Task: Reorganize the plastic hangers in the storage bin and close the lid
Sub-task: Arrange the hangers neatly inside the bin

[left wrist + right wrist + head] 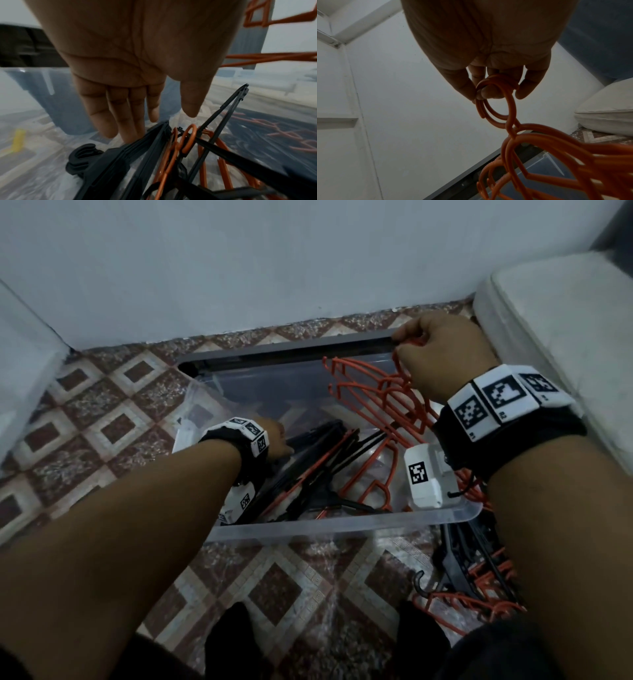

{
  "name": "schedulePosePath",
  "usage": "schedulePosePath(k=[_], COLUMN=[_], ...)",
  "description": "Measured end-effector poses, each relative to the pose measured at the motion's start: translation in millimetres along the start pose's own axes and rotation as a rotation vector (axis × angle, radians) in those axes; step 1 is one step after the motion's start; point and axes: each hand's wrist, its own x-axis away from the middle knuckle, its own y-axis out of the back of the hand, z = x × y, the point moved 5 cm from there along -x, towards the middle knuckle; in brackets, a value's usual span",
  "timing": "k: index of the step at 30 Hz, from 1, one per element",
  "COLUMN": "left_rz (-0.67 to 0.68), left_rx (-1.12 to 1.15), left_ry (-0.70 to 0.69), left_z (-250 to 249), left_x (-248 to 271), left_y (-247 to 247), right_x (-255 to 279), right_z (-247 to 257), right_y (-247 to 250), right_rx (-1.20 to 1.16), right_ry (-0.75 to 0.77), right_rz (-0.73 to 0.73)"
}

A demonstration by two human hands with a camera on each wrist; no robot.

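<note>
Right hand [442, 356] held a bunch of orange hangers [373, 392] by their hooks over the storage bin [308, 530], left hand [130, 75] fingers straight above black hangers [130, 155] inside; arms risked snagging these, tangling.

Plain white wall [239, 261] behind; floor [102, 419] tiled in brown-and-cream diamond pattern; white cushion [565, 313] seen at right; dim light.

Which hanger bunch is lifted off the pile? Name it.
The orange hangers, gripped by their hooks in the right hand above the bin; the black hangers lie inside under the left hand.
</note>
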Motion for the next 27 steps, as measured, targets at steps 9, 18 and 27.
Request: schedulePosePath(k=[9, 18, 27], left_rz=[0.16, -0.049, -0.346], left_rx=[-0.14, 0.046, 0.246], left_ry=[-0.147, -0.112, -0.144], left_z=[-64.8, -51.9, -25.1], left_x=[-56.3, -39.0, 68.7], left_y=[-43.1, -9.6, 91.0], right_x=[-15.7, -21.1, -9.7], right_z=[-17.3, -24.9, -9.9], right_y=[-13.3, -12.9, 3.1], right_rx=[0.005, -0.003, -0.029], right_ry=[-0.02, -0.053, -0.058], right_rz=[0.009, -0.065, -0.1])
